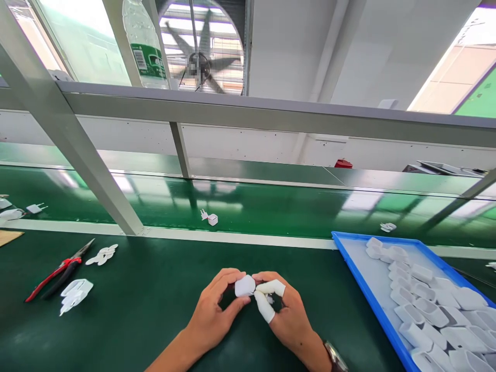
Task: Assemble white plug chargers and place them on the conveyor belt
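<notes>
A small white plastic casing (245,286) is held up over the dark green bench, between my two hands. My left hand (219,299) pinches it from the left, thumb below and fingers above. From the other side, my right hand (284,310) has thumb and forefinger, both in white coverings, closed at the casing's right edge. A small whitish bit shows between those two fingers, too hidden to name. Near the left hand's side of the bench lie long-nose pliers (64,271) with red and black handles, a white plastic piece (75,294) and some flat white parts (103,254).
A blue-rimmed tray (372,299) of several white casings (430,310) stands at right. Beyond a pale rail, a green conveyor belt (271,206) carries small white plug parts (210,217). A metal post (93,165) slants at left; a bottle (145,46) stands on the crossbar.
</notes>
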### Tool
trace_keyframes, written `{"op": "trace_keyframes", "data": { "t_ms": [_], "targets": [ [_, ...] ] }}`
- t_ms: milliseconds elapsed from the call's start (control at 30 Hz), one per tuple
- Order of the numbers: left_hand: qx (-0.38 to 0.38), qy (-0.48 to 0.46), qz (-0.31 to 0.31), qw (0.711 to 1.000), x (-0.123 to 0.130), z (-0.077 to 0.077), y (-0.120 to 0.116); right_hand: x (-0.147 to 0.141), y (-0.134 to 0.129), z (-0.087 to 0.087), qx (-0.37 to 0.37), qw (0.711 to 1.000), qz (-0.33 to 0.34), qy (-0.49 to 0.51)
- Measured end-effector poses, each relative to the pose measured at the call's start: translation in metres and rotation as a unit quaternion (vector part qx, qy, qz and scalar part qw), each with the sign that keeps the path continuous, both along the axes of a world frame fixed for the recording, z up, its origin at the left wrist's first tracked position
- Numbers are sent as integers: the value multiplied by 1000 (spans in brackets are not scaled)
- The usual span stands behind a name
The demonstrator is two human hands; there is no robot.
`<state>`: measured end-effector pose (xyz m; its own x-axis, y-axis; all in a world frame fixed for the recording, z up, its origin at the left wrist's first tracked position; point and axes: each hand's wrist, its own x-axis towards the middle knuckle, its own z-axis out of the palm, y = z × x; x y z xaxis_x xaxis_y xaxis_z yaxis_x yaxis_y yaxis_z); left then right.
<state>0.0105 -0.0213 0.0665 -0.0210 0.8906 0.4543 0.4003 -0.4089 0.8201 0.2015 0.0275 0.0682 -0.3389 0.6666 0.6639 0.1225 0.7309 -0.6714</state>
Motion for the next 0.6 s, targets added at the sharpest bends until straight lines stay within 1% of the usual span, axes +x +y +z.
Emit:
{"op": "trace_keyframes", "data": {
  "t_ms": [100, 267, 400, 533, 600],
  "targets": [
    [-16, -46, -21, 999, -1, 4, -1, 0, 0, 2, -20, 1000, 17, -2],
    [-43, -57, -36, 997, -2, 7, -1, 0, -1, 2, -14, 1000, 16, 18],
    [-58, -95, -46, 993, -2, 9, -2, -1, -2, 0, -22, 999, 18, 22],
    [-70, -133, -51, 987, -2, 10, -1, -3, -3, -3, 9, 999, 28, 38],
    [-76, -146, -58, 985, -1, 11, -1, -4, -4, -3, 6, 999, 25, 39]
  ]
}}
